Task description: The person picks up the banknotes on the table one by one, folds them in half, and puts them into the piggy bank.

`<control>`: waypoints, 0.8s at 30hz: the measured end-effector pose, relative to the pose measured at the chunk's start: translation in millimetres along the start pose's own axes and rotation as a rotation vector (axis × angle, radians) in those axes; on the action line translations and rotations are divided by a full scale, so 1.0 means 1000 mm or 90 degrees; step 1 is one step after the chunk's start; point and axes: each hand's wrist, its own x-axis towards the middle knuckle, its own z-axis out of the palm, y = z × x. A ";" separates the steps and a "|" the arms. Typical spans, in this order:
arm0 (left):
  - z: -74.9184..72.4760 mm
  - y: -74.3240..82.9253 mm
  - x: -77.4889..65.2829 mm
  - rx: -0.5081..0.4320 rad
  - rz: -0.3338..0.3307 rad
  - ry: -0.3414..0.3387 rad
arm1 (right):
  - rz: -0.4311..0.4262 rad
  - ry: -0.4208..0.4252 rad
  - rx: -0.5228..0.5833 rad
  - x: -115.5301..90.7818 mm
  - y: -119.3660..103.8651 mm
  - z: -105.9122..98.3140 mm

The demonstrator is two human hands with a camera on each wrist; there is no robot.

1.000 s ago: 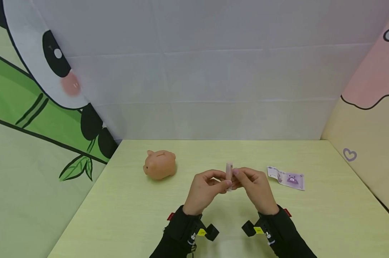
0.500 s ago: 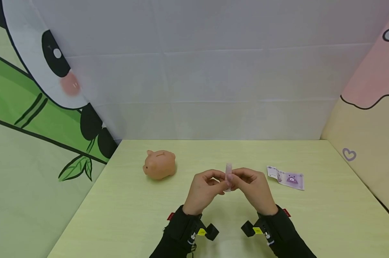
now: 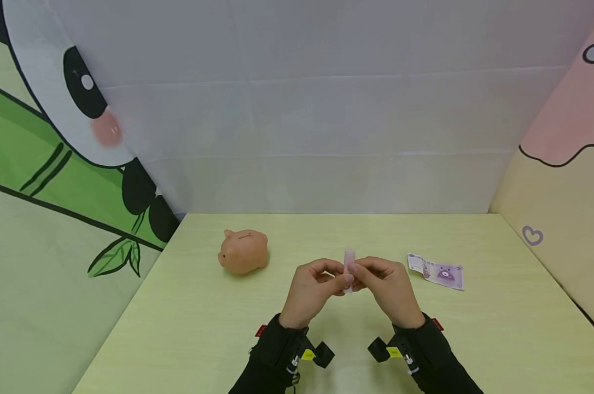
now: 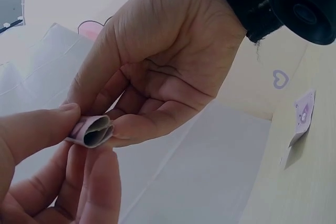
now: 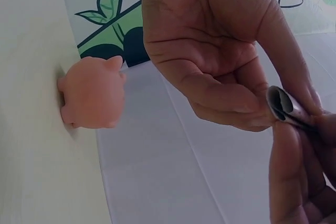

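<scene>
A rolled paper note (image 3: 349,256) is held above the surface (image 3: 179,339), pinched from either side by the left hand (image 3: 312,287) and the right hand (image 3: 388,285). Very little weight is to be expected; it is judged thin, springy and easily creased, so its middle is best gripped lightly, with uncurling prevented.

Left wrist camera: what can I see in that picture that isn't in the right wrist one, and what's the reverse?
Only the left wrist view shows the flat purple note and the purple heart.

Only the right wrist view shows the piggy bank and the leaf print.

Both show the left hand and right hand pinching the rolled paper, plus part of the table.
</scene>
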 end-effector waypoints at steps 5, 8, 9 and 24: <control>0.001 0.002 0.000 -0.011 -0.003 -0.004 | -0.020 0.000 0.013 0.000 0.001 -0.001; 0.001 0.003 -0.001 -0.018 -0.001 -0.007 | -0.027 0.004 0.018 0.000 0.001 -0.001; 0.002 0.003 -0.001 -0.020 -0.001 -0.007 | -0.028 0.005 0.020 0.000 0.002 -0.001; 0.001 0.005 -0.002 -0.010 -0.007 0.005 | -0.065 -0.011 0.039 0.000 0.004 0.000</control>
